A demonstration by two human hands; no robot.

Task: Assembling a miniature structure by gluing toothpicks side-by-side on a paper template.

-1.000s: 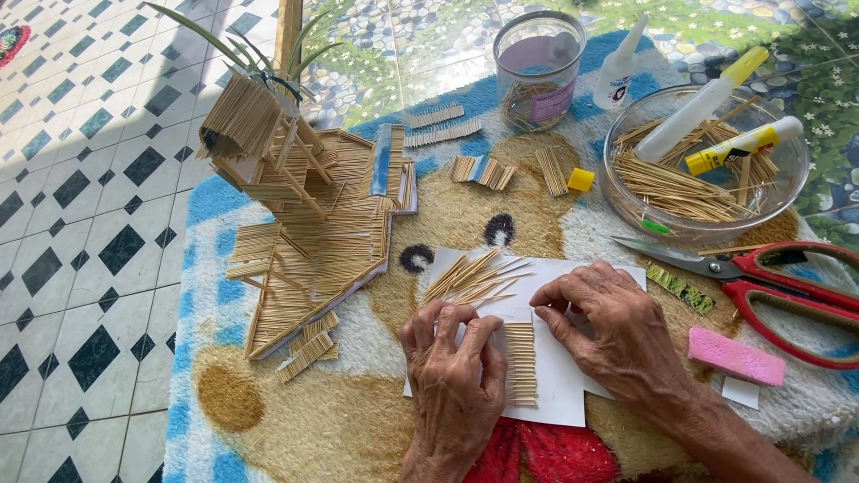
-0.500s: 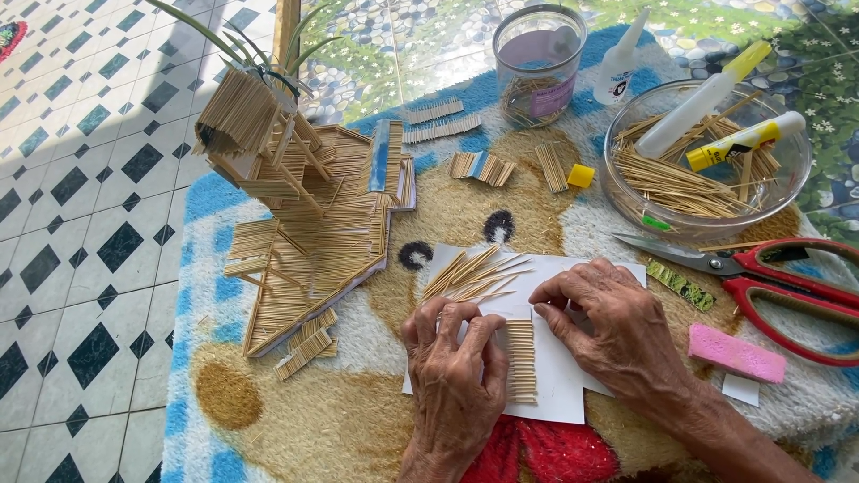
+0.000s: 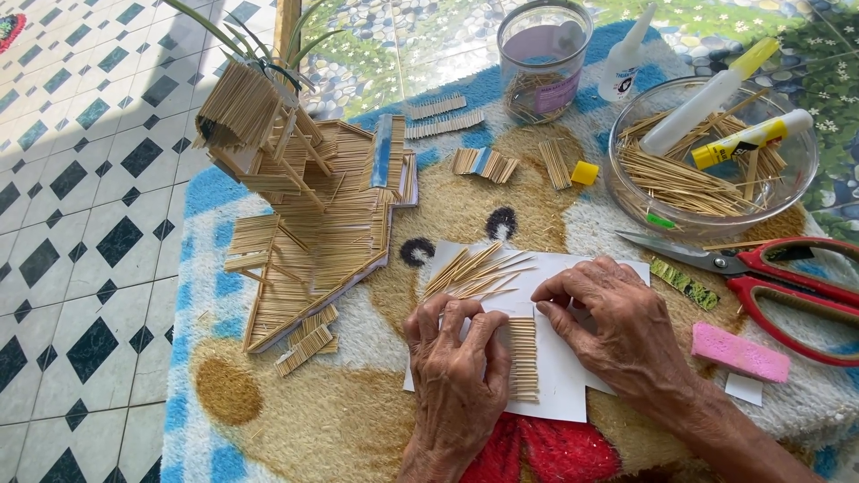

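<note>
Toothpick panel (image 3: 522, 358), on white card (image 3: 564, 376) at rug's near edge: left hand (image 3: 456, 376), fingers bent, presses the row's left edge; right hand (image 3: 617, 326), loosely curled, pins the card, gripping nothing; best kept flat, with sticks parallel, ends level.

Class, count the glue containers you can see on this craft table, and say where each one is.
3. Yellow-capped glue tube and glue stick in the glass bowl; white glue bottle beside the plastic jar. Others may be hidden.

Pale straw stick panel (image 3: 522, 358) on white paper sheet (image 3: 555, 376); red-handled scissors (image 3: 787, 286) at 3 o'clock; pink sponge block (image 3: 741, 352); blue-tan patterned rug (image 3: 295, 411).
</note>
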